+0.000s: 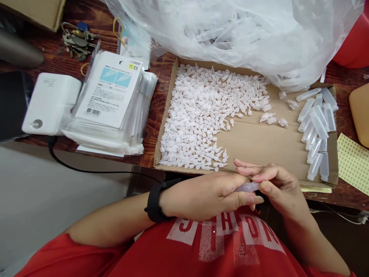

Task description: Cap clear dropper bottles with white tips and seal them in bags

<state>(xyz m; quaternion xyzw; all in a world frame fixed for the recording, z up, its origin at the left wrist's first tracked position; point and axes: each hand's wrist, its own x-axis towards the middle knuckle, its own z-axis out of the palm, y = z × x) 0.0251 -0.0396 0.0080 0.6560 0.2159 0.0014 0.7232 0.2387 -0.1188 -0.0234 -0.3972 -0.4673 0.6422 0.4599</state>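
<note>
A small translucent plastic tube bottle (247,187) lies across my left hand (210,192), gripped between thumb and fingers. At its neck end, my right hand (278,184) pinches with thumb and index finger; whether a cap sits there is hidden by the fingertips. Both hands are just in front of a shallow cardboard tray (253,142). Many tiny white pointed caps (196,115) fill the tray's left part. Along its right side lies a pile of similar translucent tube bottles (318,119). Several clear capped pieces (271,117) rest between the two piles.
Behind the tray, a big clear plastic bag (245,34) of tubes overhangs its back edge. To the left are a stack of printed packages (111,92), a white power bank (52,104) with a cable, and keys (79,40). Yellow sticker sheet (353,163) lies right.
</note>
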